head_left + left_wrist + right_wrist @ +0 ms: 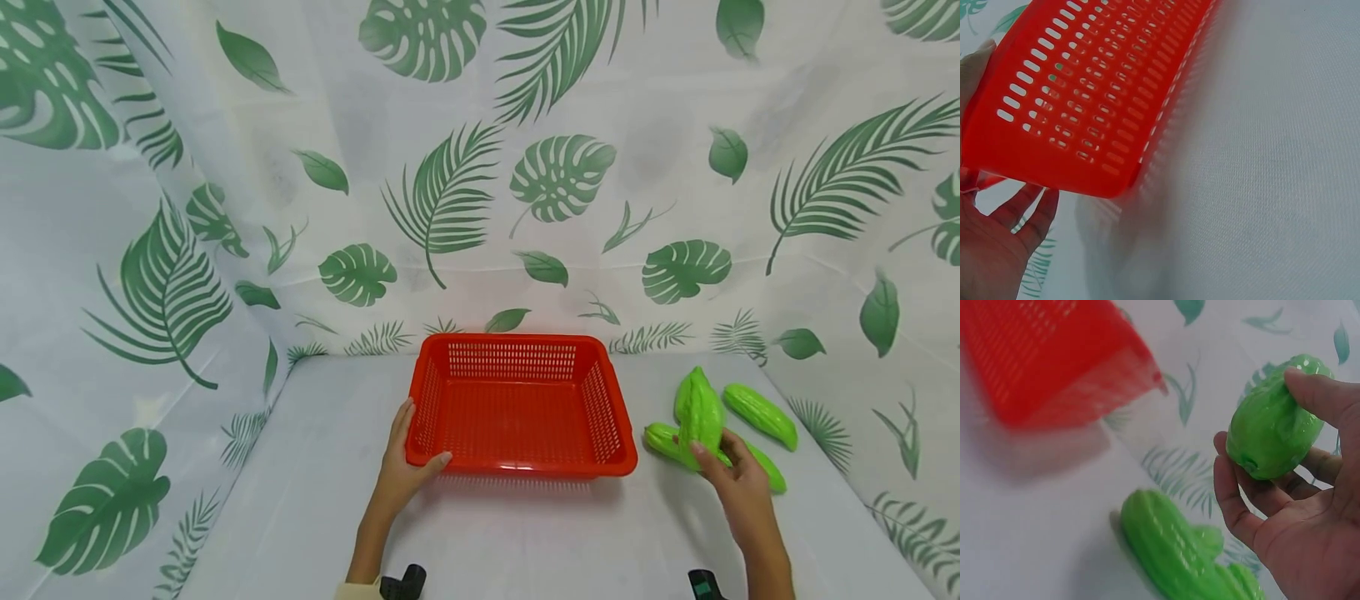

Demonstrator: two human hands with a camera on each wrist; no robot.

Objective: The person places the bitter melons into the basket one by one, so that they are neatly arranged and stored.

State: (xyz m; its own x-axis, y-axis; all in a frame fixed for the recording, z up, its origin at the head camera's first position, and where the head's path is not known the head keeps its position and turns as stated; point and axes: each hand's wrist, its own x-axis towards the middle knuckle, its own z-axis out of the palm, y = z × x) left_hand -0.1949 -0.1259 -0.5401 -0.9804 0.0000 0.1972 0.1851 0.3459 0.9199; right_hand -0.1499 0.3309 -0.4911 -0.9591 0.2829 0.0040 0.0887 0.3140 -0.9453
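My left hand (401, 471) grips the front left corner of a red plastic basket (517, 465), thumb over the rim and fingers along the outer side. The basket has slotted walls, and nothing lies inside it. To its right, my right hand (738, 492) holds a glossy green bitter gourd (1272, 428) between thumb and fingers, raised over other gourds. One bitter gourd (772, 477) lies crosswise below it, partly hidden by the hand. Another bitter gourd (761, 415) rests farther right, and part of a further bitter gourd (682, 400) shows behind the held one.
A white table (300, 517) carries everything. Leaf-printed cloth (480, 200) hangs behind the table and along both sides, close to the basket's back edge and the gourds' right side.
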